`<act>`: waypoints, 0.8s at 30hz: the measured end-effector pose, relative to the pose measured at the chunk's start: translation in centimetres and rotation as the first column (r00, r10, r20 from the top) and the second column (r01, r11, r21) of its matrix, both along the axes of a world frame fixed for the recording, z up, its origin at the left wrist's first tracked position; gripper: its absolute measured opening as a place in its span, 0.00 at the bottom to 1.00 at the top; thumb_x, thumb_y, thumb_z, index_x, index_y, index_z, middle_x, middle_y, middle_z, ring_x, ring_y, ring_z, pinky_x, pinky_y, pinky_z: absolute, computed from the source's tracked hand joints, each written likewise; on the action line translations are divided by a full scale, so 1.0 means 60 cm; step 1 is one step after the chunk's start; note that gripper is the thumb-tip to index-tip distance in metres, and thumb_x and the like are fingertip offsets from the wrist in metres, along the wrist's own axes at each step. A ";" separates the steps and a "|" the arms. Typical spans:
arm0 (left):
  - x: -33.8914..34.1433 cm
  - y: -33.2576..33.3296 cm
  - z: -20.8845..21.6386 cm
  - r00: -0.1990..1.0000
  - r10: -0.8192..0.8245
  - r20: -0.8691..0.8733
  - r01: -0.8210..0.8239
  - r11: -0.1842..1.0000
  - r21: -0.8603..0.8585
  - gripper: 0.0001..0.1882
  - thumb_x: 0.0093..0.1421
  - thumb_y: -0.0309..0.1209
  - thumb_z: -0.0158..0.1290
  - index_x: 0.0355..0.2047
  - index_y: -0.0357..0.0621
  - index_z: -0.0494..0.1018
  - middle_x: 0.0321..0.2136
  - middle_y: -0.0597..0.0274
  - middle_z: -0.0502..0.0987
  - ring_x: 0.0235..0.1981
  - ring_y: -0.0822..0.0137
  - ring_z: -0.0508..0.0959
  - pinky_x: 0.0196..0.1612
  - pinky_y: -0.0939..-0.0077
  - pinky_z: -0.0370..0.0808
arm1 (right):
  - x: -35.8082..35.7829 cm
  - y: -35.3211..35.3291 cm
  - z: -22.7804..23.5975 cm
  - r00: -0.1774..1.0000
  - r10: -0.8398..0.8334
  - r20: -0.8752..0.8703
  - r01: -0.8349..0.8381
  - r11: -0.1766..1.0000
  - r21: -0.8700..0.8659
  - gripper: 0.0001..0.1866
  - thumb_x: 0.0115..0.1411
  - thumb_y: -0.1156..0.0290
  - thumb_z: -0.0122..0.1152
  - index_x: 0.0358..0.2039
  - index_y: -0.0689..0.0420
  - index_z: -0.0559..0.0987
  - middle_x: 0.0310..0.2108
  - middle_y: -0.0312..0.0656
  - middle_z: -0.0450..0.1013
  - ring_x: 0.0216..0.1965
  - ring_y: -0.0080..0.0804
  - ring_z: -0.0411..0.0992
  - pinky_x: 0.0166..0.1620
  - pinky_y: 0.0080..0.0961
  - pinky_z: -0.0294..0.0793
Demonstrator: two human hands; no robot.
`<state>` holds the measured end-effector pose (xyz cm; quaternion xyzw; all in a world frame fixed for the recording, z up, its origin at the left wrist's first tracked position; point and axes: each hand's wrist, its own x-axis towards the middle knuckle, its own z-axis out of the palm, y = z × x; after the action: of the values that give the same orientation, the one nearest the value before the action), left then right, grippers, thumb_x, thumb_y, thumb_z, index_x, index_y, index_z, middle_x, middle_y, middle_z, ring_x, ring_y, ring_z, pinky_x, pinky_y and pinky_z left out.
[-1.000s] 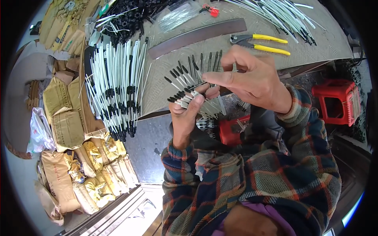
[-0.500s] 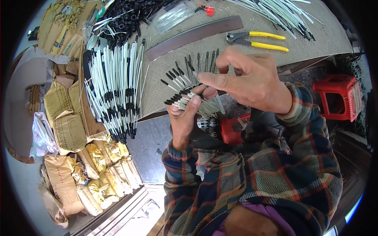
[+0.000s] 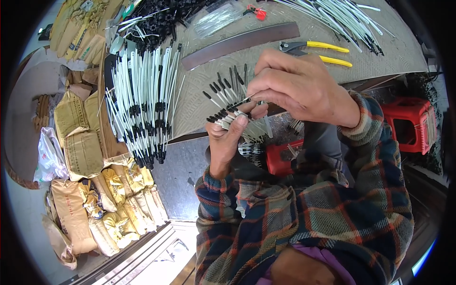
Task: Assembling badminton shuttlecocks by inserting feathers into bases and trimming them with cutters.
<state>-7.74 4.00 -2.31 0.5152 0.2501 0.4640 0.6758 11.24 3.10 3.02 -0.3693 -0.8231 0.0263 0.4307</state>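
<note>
My left hand is closed around a bundle of thin white rods with black tips, the thumb pressing across them. Just above it, my right hand pinches a thin, light strand between thumb and fingers, close to the held rods. What kind of strand it is stays too small to tell. More black-tipped rods fan out beyond the left hand, over the table's near edge; whether all belong to the held bundle I cannot tell.
Left on the table lies a large bunch of white rods with black joints, below a black heap of parts. Yellow-handled cutters, a curved dark strip and more rods lie farther back. A red stool stands right; brown packages left.
My right hand has drawn its fingers in and lowered toward the rods, now pinching a thin strand. My left hand still holds the bundle. The view has shifted slightly.
</note>
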 end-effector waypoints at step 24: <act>-0.036 0.015 -0.054 0.996 -0.004 -0.090 0.010 0.998 0.061 0.16 0.58 0.33 0.51 0.38 0.28 0.72 0.34 0.57 0.76 0.34 0.71 0.75 0.40 0.79 0.71 | -0.031 -0.012 -0.010 0.998 -0.057 -0.027 0.058 0.997 0.055 0.07 0.48 0.78 0.59 0.30 0.63 0.74 0.24 0.39 0.65 0.20 0.26 0.71 0.20 0.17 0.67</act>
<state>-9.91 4.91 -5.56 0.5570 0.2642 0.4455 0.6493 9.40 2.36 2.43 -0.3801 -0.8070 -0.0044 0.4519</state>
